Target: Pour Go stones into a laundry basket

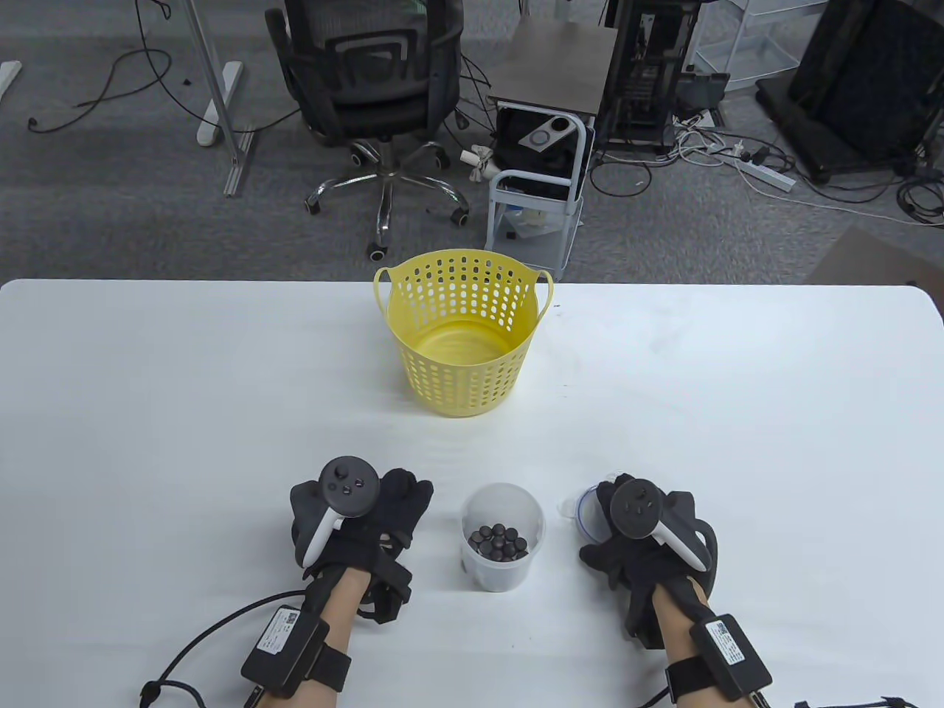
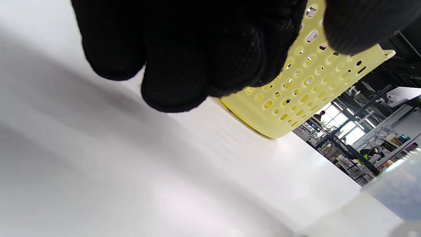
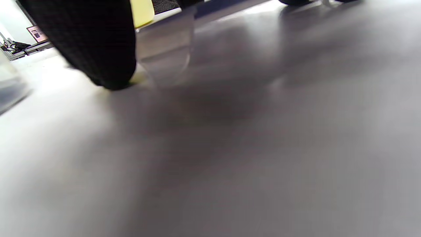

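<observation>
A clear plastic cup (image 1: pixel 502 568) holding several black Go stones (image 1: pixel 501 543) stands open near the table's front, between my hands. The empty yellow laundry basket (image 1: pixel 464 339) stands upright behind it near the far edge; it also shows in the left wrist view (image 2: pixel 312 85). My left hand (image 1: pixel 404 495) rests on the table left of the cup, holding nothing, its fingers (image 2: pixel 174 82) loosely curled. My right hand (image 1: pixel 601 505) is right of the cup and holds the cup's clear lid (image 1: pixel 586 510) low at the table; the lid (image 3: pixel 164 56) also shows in the right wrist view.
The white table (image 1: pixel 221 383) extends to both sides. Beyond its far edge stand an office chair (image 1: pixel 376 96) and a small cart (image 1: pixel 538 192) on the floor. Cables trail from both wrists at the front edge.
</observation>
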A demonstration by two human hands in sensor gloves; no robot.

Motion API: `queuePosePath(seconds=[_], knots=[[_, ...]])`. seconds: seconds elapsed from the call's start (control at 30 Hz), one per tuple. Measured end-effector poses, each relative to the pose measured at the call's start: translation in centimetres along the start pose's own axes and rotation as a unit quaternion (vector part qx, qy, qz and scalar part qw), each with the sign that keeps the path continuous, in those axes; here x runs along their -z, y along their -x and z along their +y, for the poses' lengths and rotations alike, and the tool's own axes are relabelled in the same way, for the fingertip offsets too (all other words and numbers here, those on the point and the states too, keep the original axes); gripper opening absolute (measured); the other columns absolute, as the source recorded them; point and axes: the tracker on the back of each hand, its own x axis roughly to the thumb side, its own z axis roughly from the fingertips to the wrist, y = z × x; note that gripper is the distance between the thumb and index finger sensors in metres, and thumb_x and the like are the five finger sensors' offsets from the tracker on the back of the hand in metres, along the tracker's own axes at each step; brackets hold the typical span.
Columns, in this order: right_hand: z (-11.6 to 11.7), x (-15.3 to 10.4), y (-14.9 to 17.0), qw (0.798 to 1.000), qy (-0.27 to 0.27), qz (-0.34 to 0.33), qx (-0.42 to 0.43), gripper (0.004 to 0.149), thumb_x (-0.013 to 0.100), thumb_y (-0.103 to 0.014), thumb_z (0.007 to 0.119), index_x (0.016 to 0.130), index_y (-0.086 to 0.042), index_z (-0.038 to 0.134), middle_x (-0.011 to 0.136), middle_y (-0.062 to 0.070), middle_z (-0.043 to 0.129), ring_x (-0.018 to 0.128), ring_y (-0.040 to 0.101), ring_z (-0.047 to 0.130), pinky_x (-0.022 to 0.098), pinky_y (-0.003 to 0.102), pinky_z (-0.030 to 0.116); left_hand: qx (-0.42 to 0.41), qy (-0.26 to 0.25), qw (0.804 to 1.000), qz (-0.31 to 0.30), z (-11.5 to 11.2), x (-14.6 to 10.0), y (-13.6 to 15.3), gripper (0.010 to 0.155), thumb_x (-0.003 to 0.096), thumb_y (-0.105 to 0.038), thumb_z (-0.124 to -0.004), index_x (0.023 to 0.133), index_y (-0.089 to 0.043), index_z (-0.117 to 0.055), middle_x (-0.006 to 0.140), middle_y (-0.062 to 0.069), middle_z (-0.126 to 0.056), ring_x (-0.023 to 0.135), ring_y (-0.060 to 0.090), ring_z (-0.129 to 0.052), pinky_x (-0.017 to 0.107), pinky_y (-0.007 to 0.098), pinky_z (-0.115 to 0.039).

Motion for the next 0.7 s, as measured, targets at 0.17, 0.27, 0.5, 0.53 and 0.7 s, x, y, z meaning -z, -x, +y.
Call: queuePosePath(seconds=[0.17, 0.27, 0.5, 0.53, 0.7], knots=[[-0.8, -0.7, -0.9, 0.999, 0.029, -0.044, 0.009, 0.094, 0.036, -0.054, 0.097, 0.107, -0.022, 0.043, 0.117, 0.014, 0.030, 0.102, 0.064, 0.029, 0.069, 0.076, 0.039, 0.042, 0.050, 0.997, -0.040, -0.5, 0.1, -0.9, 0.061, 0.0453, -0.059, -0.084, 0.099, -0.035, -0.069, 0.088, -0.007, -0.088, 0.076, 0.023, -0.095, 0.062, 0.051, -0.076], [-1.5, -1.4, -2.1, 0.991, 0.060, -0.113, 0.041, 0.092, 0.036, -0.054, 0.098, 0.106, -0.021, 0.048, 0.116, 0.015, 0.041, 0.102, 0.060, 0.042, 0.068, 0.074, 0.045, 0.078, 0.085, 0.991, -0.063, -0.9, 0.1, -1.5, 0.069, 0.0439, -0.056, -0.089, 0.104, -0.036, -0.061, 0.098, -0.007, -0.079, 0.087, 0.024, -0.089, 0.067, 0.052, -0.072], [-1.0, -2.6, -4.9, 0.968, 0.028, -0.225, 0.107, 0.094, 0.034, -0.054, 0.100, 0.105, -0.019, 0.050, 0.112, 0.015, 0.055, 0.099, 0.053, 0.063, 0.067, 0.071, 0.054, 0.115, 0.185, 0.964, -0.155, -2.4, -0.2, -2.7, 0.100, 0.0339, -0.065, -0.098, 0.110, -0.036, -0.041, 0.118, -0.004, -0.052, 0.107, 0.028, -0.066, 0.076, 0.056, -0.060], [-0.7, -2.6, -5.2, 0.966, 0.022, -0.233, 0.113, 0.095, 0.033, -0.054, 0.100, 0.105, -0.019, 0.050, 0.112, 0.015, 0.055, 0.099, 0.053, 0.063, 0.067, 0.071, 0.054, 0.115, 0.193, 0.960, -0.166, -2.7, -0.3, -2.9, 0.102, 0.0331, -0.066, -0.099, 0.111, -0.036, -0.039, 0.119, -0.003, -0.050, 0.108, 0.029, -0.065, 0.077, 0.056, -0.060], [0.5, -2.4, -6.2, 0.960, 0.010, -0.248, 0.130, 0.098, 0.034, -0.054, 0.100, 0.106, -0.016, 0.045, 0.112, 0.017, 0.055, 0.098, 0.052, 0.066, 0.067, 0.070, 0.056, 0.125, 0.186, 0.954, -0.198, -4.2, -0.7, -3.9, 0.110, 0.0300, -0.068, -0.099, 0.111, -0.033, -0.033, 0.120, -0.002, -0.047, 0.110, 0.029, -0.063, 0.077, 0.056, -0.060]])
